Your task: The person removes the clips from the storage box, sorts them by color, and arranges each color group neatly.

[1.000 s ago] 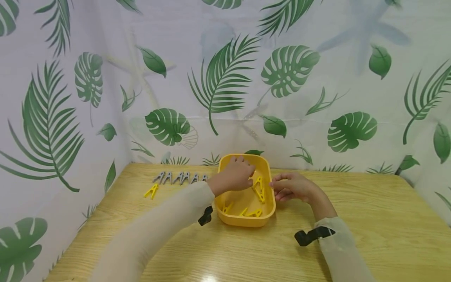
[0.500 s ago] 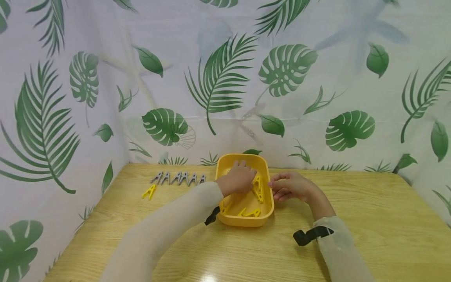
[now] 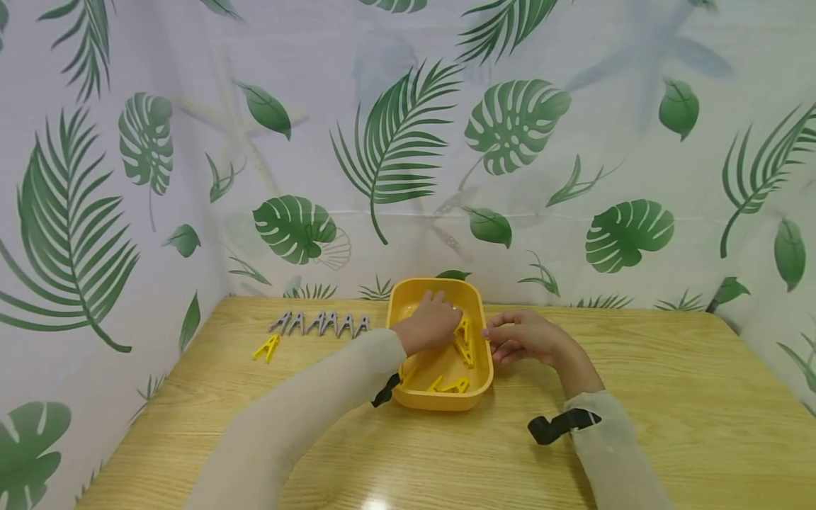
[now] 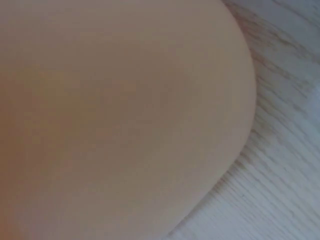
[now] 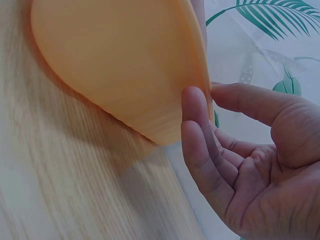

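Observation:
A yellow plastic bin [image 3: 443, 401] stands on the table with several yellow clothespins [image 3: 464, 341] inside. My left hand [image 3: 428, 324] reaches down into it, some fingers extended toward the far wall; the fingertips and anything under the palm are hidden. At the bin's right side my right hand [image 3: 523, 337] holds the rim, its thumb [image 5: 245, 100] at the edge and curled fingers [image 5: 195, 145] against the outer wall. The left wrist view is filled mostly by the bin's blurred wall [image 4: 150, 125].
Several grey clothespins [image 3: 329, 324] lie in a row left of the bin. One yellow clothespin [image 3: 266, 348] lies in front of that row. Behind the wooden table [image 3: 357, 460] hangs a leaf-patterned cloth [image 3: 408, 248].
My left hand has moved slightly right and deeper into the bin, then stayed there. My right hand keeps its place at the rim. The head view has shifted a little.

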Tool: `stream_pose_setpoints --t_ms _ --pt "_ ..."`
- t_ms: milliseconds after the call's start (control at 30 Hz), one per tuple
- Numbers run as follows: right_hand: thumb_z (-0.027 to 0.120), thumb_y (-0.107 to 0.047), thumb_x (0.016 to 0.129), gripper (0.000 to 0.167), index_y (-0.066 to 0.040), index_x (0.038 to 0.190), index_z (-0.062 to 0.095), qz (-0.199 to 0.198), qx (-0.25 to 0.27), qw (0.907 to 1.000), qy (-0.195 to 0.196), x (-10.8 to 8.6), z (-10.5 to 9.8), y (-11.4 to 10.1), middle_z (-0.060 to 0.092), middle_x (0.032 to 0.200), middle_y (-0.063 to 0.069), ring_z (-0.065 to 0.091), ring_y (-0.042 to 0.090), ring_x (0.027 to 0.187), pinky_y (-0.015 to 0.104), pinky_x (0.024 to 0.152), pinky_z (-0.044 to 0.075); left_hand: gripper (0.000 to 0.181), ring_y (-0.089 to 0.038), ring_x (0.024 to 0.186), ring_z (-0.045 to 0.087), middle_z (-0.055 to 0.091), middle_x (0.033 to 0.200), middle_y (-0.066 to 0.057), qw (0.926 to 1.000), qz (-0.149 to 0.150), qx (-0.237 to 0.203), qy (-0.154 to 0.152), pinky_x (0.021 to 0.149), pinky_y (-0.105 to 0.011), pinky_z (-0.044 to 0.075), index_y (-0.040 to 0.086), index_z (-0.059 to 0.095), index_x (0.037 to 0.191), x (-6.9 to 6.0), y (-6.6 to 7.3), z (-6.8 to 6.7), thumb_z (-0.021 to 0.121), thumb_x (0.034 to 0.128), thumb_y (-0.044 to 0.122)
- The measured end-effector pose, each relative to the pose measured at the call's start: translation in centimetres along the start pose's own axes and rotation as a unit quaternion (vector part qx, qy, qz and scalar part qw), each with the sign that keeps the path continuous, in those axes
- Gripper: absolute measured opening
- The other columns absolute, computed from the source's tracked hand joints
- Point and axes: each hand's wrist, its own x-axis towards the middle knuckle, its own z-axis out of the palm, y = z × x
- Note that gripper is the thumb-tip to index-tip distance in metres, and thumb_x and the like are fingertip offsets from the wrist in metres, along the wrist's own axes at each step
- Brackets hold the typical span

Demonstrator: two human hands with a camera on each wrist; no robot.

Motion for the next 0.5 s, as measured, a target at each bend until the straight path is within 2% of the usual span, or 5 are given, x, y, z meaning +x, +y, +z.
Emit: stream_pose_setpoints --t_ms 233,500 --pt "0.064 -0.025 0.100 0.038 0.004 0.122 0.055 -0.004 0.003 1.0000 -0.002 -0.05 -0.04 -0.09 0.069 0.083 0.004 0.070 0.013 0.069 0.028 0.071 0.060 0.028 -0.023 0.117 0.050 0.070 0.124 -0.003 1.0000 0.001 0.000 0.007 0.110 -0.041 0.036 0.016 0.067 0.130 0.05 0.03 -0.02 0.056 0.1037 0.020" --pt "0.064 -0.025 0.100 0.036 0.003 0.121 0.056 -0.004 0.006 1.0000 -0.005 0.00 -0.04 0.02 0.069 0.083 0.004 0.069 0.013 0.068 0.028 0.071 0.060 0.027 -0.023 0.113 0.050 0.071 0.120 -0.003 1.0000 -0.003 0.001 0.005 0.107 -0.040 0.036 0.015 0.068 0.128 0.10 0.02 0.01 0.054 0.1047 0.021"
